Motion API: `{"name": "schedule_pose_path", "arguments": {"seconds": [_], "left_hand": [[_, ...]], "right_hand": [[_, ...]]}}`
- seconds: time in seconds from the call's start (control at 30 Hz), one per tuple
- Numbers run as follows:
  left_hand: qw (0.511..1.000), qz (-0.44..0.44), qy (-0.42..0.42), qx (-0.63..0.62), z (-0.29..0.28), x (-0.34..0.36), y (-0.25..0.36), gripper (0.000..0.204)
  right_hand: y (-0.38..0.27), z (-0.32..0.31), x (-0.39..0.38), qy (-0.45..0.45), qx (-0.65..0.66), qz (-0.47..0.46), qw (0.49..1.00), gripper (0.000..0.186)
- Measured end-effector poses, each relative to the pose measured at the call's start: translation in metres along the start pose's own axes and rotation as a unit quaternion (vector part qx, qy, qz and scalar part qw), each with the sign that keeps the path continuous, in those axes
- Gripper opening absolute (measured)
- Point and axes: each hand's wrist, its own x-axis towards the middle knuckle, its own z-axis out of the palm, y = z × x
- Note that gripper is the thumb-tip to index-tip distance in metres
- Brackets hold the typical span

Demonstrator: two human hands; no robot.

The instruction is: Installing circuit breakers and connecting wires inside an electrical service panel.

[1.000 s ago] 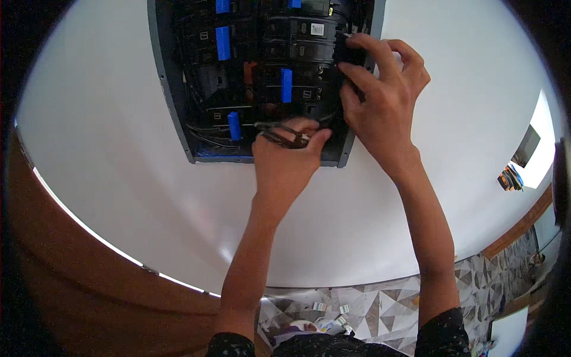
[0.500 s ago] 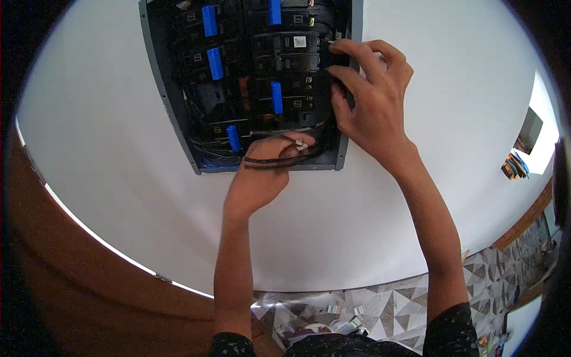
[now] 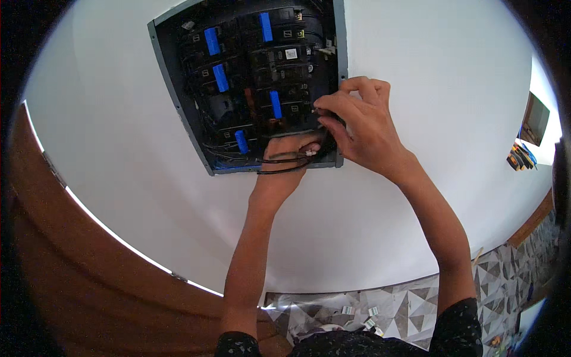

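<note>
Indoor room I'm standing in, maybe a home, can't be sure: white wall (image 3: 148, 208) with open breaker box (image 3: 341, 53), grey triangle-patterned floor (image 3: 410, 309)

Panel box (image 3: 341, 53) looks like painted grey metal, satin. Breakers (image 3: 275, 75): black moulded plastic, low sheen. Blue clips (image 3: 220, 78) look like plastic, fairly matt. Cables (image 3: 275, 172) in smooth black plastic-looking sheath, slight shine. Wall (image 3: 416, 71) smooth, soft sheen. Floor (image 3: 410, 304) reads as smooth tile. Sleeve (image 3: 458, 328): speckled cloth, matt.
</note>
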Motion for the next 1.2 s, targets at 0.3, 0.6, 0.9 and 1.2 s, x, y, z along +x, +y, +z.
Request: {"name": "schedule_pose_path", "arguments": {"seconds": [0.3, 0.6, 0.9, 1.2], "left_hand": [[0.994, 0.035, -0.025, 0.102, 0.005, 0.013, -0.015, 0.023], [0.996, 0.030, -0.024, 0.078, 0.011, 0.030, -0.025, 0.022], [0.999, 0.002, -0.013, 0.043, 0.018, 0.030, -0.026, 0.018], [0.984, 0.001, -0.111, -0.139, 0.014, 0.027, -0.037, 0.044]], "right_hand": [[0.014, 0.004, 0.003, -0.040, -0.033, -0.103, 0.993, 0.023], [0.003, 0.008, 0.004, 0.035, -0.115, 0.025, 0.992, 0.014], [0.000, 0.018, 0.006, 0.081, -0.144, 0.055, 0.985, 0.015], [0.006, 0.012, 0.002, 0.101, -0.016, 0.058, 0.993, 0.018]]}}
